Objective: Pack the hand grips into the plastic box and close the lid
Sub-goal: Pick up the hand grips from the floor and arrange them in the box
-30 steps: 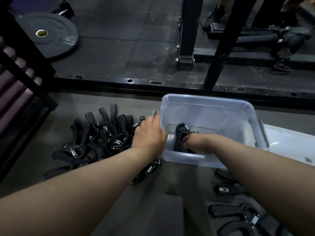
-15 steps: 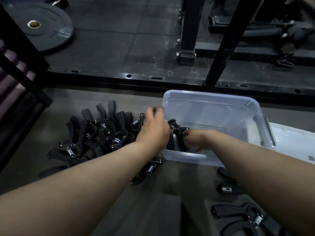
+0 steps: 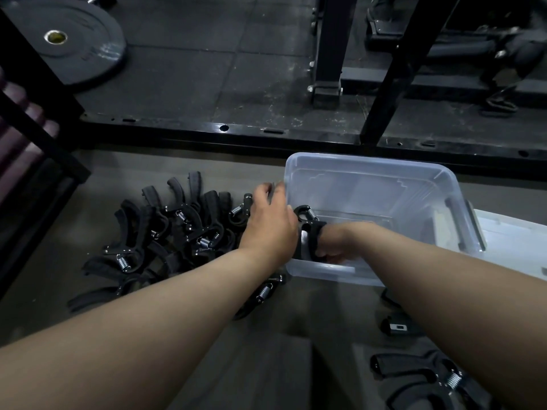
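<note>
A clear plastic box (image 3: 444, 184) stands open on the floor. Inside its near left corner my right hand (image 3: 334, 244) is closed around a black hand grip (image 3: 306, 229) with a steel spring. My left hand (image 3: 270, 226) rests against the box's left wall from outside, fingers curled at the rim. A pile of several black hand grips (image 3: 165, 232) lies on the floor to the left of the box. More hand grips (image 3: 414, 377) lie at the bottom right. The white lid (image 3: 515, 241) lies flat to the right of the box.
A black rack frame (image 3: 225, 134) runs across the floor behind the box, with uprights (image 3: 328, 45) beyond it. A weight plate (image 3: 68, 42) lies at the top left. A dark frame (image 3: 35, 128) stands at the left edge.
My right hand has shifted the hand grip from the middle of the box toward its near left corner. My left hand has slid slightly forward along the box's left wall.
</note>
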